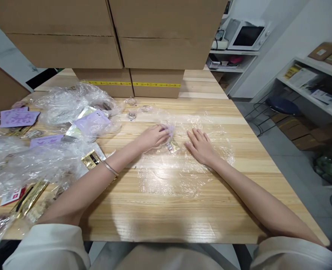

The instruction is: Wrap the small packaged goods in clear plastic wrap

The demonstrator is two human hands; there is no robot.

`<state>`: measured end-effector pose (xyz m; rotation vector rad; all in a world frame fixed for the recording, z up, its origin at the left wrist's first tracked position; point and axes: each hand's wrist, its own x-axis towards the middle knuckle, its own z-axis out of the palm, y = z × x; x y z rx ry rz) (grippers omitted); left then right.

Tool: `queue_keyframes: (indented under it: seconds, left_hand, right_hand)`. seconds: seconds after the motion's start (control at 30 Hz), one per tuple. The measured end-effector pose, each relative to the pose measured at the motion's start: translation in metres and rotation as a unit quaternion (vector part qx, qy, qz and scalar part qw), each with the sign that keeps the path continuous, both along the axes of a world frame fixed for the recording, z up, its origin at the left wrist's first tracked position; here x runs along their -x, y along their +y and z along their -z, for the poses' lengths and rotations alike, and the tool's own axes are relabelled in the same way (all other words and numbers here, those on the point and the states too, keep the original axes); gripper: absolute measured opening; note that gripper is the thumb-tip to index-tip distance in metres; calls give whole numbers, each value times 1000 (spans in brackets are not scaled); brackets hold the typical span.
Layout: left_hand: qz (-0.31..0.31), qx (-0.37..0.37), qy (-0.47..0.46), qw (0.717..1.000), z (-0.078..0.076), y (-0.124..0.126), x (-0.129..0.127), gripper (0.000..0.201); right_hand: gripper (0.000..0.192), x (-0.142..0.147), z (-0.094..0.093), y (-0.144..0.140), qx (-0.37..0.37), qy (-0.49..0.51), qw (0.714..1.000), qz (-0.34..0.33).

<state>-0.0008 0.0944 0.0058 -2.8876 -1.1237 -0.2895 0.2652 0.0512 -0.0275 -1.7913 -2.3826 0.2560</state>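
On the clear crinkled plastic sheet [180, 165], the left hand [151, 137] holds a small lilac packet [169, 129], while the right hand [201, 146] lies open and flat beside it.

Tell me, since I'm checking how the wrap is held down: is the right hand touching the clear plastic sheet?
Touching. The head view shows the right hand lying flat, palm down, on the clear plastic sheet spread over the wooden table, with no gap visible beneath it.
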Motion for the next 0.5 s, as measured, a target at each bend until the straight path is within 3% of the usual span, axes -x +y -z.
queue_keyframes:
  seconds: [0.1,0.2,0.27,0.37,0.5]
  left_hand:
    - [23,59,41,997,-2,2,1,56]
    - [-13,123,79,989,-8,8,0,80]
    - [-45,135,88,986,-12,14,-2,85]
    - [-56,141,92,984,-17,20,-5,79]
    - [0,159,99,982,-24,14,-11,64]
  right_hand:
    - [80,0,-1,0,4,1,1000,1]
    - [80,1,-2,0,1,2,1000,2]
    - [80,2,-3,-1,-1,4,1000,3]
    - [79,2,-4,-1,-2,8,1000,1]
    - [79,2,-3,-1,-4,11,1000,0]
